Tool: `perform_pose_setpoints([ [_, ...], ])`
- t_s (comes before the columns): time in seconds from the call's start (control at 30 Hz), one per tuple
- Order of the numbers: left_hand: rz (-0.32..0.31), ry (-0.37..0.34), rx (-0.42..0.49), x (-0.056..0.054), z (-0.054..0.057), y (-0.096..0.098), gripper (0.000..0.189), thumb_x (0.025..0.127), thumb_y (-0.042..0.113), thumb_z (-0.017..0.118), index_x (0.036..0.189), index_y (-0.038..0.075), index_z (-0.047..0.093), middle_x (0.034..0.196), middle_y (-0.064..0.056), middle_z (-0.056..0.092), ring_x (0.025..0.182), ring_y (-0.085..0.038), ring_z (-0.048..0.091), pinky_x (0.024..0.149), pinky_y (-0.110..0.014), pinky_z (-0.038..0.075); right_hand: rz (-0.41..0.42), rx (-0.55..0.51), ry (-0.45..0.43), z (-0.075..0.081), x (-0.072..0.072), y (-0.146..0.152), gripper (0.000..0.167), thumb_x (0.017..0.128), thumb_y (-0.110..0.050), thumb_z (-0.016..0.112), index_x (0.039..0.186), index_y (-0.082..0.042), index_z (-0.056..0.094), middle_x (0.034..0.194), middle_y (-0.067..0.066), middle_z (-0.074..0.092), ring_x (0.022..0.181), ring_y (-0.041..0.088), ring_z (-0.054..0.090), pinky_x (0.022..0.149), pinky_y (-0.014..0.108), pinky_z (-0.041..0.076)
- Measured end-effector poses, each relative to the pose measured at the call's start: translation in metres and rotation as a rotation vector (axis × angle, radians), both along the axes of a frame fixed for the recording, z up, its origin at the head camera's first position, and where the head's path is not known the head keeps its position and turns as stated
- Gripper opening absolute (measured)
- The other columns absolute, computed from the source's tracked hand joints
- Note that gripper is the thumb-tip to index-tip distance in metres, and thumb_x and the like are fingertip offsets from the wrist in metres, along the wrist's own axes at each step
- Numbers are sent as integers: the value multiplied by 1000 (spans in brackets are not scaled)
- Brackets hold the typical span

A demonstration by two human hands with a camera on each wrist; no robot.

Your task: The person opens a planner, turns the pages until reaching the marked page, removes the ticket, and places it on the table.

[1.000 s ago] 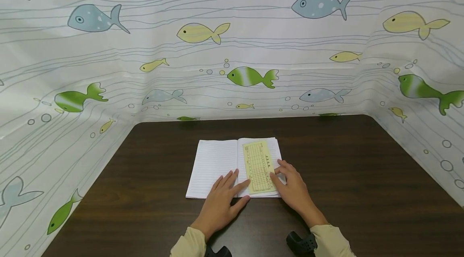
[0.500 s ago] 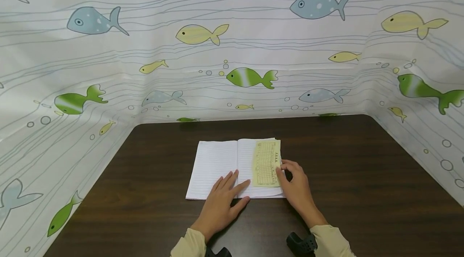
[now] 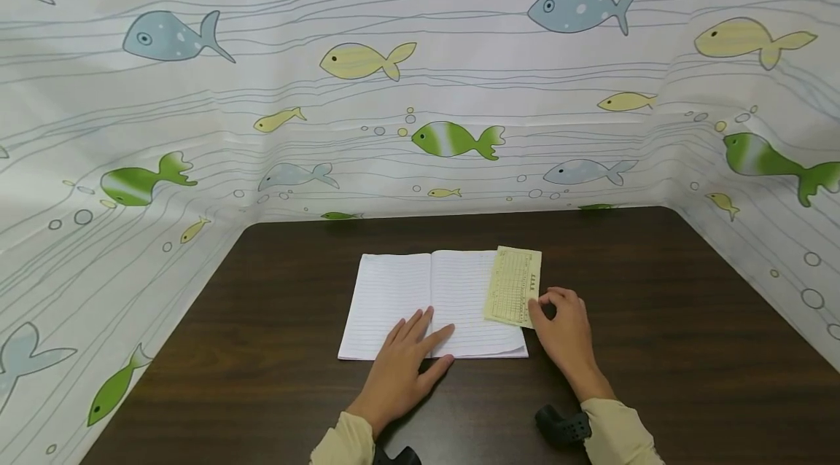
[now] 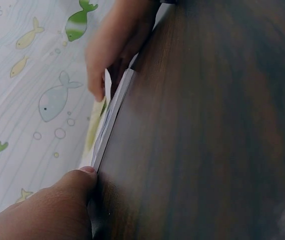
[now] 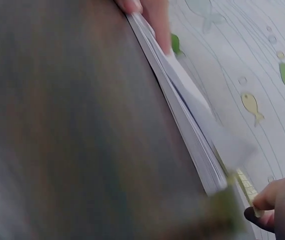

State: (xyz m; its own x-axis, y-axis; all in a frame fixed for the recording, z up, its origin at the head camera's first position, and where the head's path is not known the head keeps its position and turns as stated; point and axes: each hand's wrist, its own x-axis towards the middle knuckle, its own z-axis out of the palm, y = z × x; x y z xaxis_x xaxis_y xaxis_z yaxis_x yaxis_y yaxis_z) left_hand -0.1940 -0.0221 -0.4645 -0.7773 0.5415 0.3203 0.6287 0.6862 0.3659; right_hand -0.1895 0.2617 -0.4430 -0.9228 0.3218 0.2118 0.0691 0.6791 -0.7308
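An open notebook [image 3: 400,290] with lined white pages lies on the dark table. My left hand [image 3: 405,370] rests on its lower middle, fingers spread over both pages near the fold. Between thumb and forefinger, my right hand [image 3: 566,330] pinches the right edge of a yellow printed paper slip [image 3: 515,286]. That slip overlaps the right page and sticks out past the notebook's right edge. In the right wrist view the notebook's pages [image 5: 182,115] look slightly lifted, and the right fingertips [image 5: 267,197] hold the slip; part of it is blurred.
The dark wooden table [image 3: 230,377] surrounds the notebook. A white sheet with printed fish [image 3: 459,138] stands along the back and both sides of the table. A black wrist device [image 3: 563,425] sits by the right sleeve.
The yellow slip has moved right across the right page and past its edge, pinched by the right hand, which moved right too. The left hand has stayed in place.
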Motion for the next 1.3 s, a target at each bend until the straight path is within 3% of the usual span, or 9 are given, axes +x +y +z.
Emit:
perform_pose_setpoints([
  [0.3, -2, -2, -7, -1, -1, 0, 48, 106, 50, 53, 147, 27, 60, 160, -12, 44, 151, -29, 36, 123, -54, 28, -36, 6, -25, 3, 3, 25, 35, 104, -27, 57, 105, 7, 67, 147, 30, 45, 138, 49, 36, 110, 66, 33],
  [0.43, -1, -4, -7, -1, -1, 0, 48, 106, 50, 53, 147, 27, 60, 160, -12, 44, 151, -29, 36, 123, -54, 28, -36, -23, -1, 1, 1, 32, 34, 104, -29, 59, 106, 4, 67, 140, 28, 54, 134, 46, 43, 110, 63, 35],
  [0.6, -4, -12, -5, 0, -1, 0, 48, 106, 50, 53, 148, 26, 60, 160, -13, 44, 151, -30, 36, 123, -55, 27, -87, -98, 82, -1, -1, 37, 28, 103, -29, 64, 109, -1, 65, 120, 23, 67, 112, 37, 59, 93, 48, 44],
  [0.77, -2, -11, 1, 0, 0, 0, 49, 106, 49, 54, 147, 24, 60, 160, -13, 45, 151, -30, 36, 123, -55, 28, -123, -94, 160, -1, -2, 41, 19, 101, -20, 68, 109, -2, 66, 100, 16, 74, 92, 23, 60, 73, 25, 40],
  [0.97, -1, -15, 12, 2, 2, 0, 49, 106, 48, 54, 147, 22, 61, 160, -13, 45, 151, -31, 36, 122, -55, 28, -158, -86, 178, 0, 0, 51, 21, 101, -20, 67, 113, -3, 70, 101, 14, 74, 87, 10, 57, 69, 17, 41],
  [1.3, -2, -14, 8, 1, 2, 0, 50, 106, 49, 53, 148, 23, 59, 161, -12, 44, 151, -30, 36, 123, -54, 28, -187, 2, 161, 1, 5, 69, 26, 99, -16, 68, 122, -3, 70, 97, 17, 73, 85, 24, 60, 63, 20, 41],
])
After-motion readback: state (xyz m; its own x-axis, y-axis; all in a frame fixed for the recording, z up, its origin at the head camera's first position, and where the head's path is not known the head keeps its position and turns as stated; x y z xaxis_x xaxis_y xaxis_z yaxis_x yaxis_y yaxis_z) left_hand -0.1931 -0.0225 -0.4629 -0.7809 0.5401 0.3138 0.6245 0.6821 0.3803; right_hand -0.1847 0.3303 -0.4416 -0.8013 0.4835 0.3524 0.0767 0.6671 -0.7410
